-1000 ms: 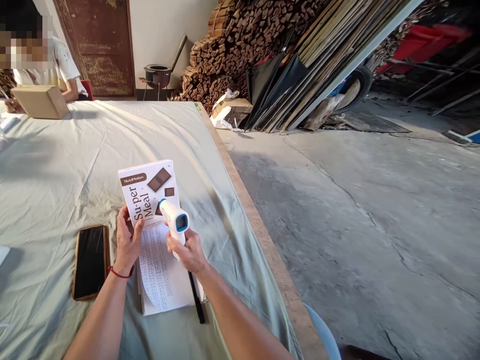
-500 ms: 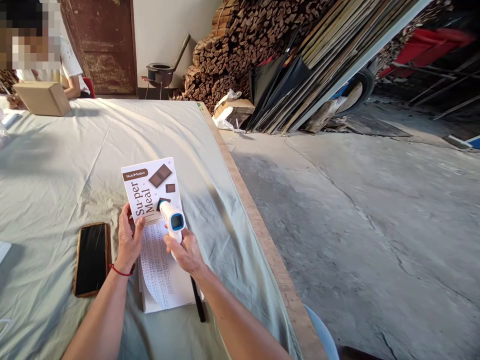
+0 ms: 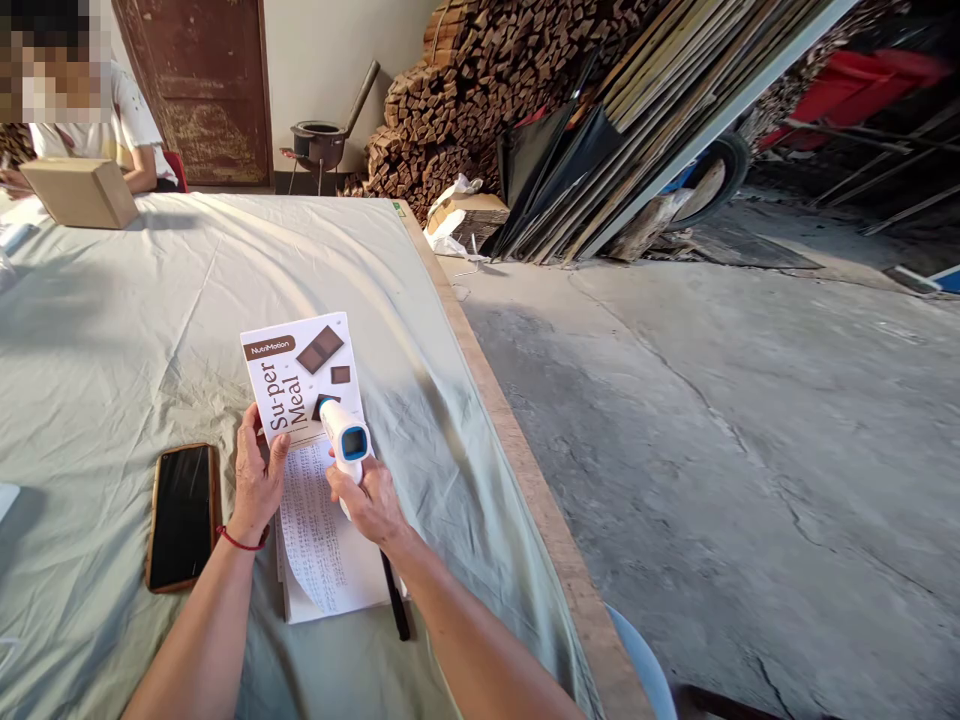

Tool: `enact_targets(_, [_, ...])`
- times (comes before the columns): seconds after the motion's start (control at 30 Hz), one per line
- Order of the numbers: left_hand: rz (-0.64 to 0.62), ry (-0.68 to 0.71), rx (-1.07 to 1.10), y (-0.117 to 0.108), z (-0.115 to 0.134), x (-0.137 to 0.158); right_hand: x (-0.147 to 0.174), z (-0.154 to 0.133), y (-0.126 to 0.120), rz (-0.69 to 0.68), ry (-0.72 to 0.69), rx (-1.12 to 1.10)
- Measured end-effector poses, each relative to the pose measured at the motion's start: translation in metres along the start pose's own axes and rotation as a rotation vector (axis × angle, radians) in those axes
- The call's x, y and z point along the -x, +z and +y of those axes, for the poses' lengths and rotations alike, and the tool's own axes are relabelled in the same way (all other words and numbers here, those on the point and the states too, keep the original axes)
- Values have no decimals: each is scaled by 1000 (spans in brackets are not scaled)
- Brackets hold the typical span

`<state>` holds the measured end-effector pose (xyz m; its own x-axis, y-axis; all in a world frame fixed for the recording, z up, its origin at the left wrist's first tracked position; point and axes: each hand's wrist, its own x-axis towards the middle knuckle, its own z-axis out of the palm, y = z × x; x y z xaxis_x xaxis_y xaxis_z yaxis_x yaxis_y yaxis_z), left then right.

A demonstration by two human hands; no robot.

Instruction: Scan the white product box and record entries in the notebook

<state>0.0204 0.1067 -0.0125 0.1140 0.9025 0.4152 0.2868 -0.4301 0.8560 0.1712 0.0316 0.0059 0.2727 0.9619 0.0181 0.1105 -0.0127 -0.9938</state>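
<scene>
My left hand [image 3: 259, 470] grips the lower left corner of a white box [image 3: 298, 350] printed "NutriMotion Su-per Meal" with brown chocolate pieces, thumb in front and fingers behind. In my right hand [image 3: 371, 505] is a white infrared thermometer [image 3: 346, 432] with a blue-rimmed screen. Its front end points at the box's lower right part; whether it touches cannot be made out. Below both hands lies an open notebook [image 3: 352, 580] with handwritten pages. A black pen [image 3: 395, 600] rests along its right side, partly under my right wrist.
A phone [image 3: 181, 518] in a brown case lies left of my left forearm. Across the cloth-covered table [image 3: 202, 350] a person [image 3: 135, 120] sits behind a cardboard box [image 3: 81, 193]. The table's wooden edge [image 3: 517, 450] runs along the right, with a blue stool [image 3: 641, 665] below it.
My hands, the box and the thermometer hold nearly the same position. Across the table, the person's arm and upper body have shifted slightly. The view has moved a little.
</scene>
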Motion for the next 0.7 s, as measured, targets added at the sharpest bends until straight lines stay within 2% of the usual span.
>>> enact_targets(0.17, [-28, -11, -45, -3, 1, 0, 2, -3, -2, -81, -21, -146])
enact_targets(0.33, [-21, -3, -100, -4, 1, -1, 1, -1, -2, 63, -78, -268])
enact_targets(0.53, [-46, 9, -44, -3, -4, -2, -3, -3, -4, 224, -129, -384])
enact_targets(0.7, [-51, 22, -43, -2, -4, -3, -5, -5, -8, 254, -133, -359])
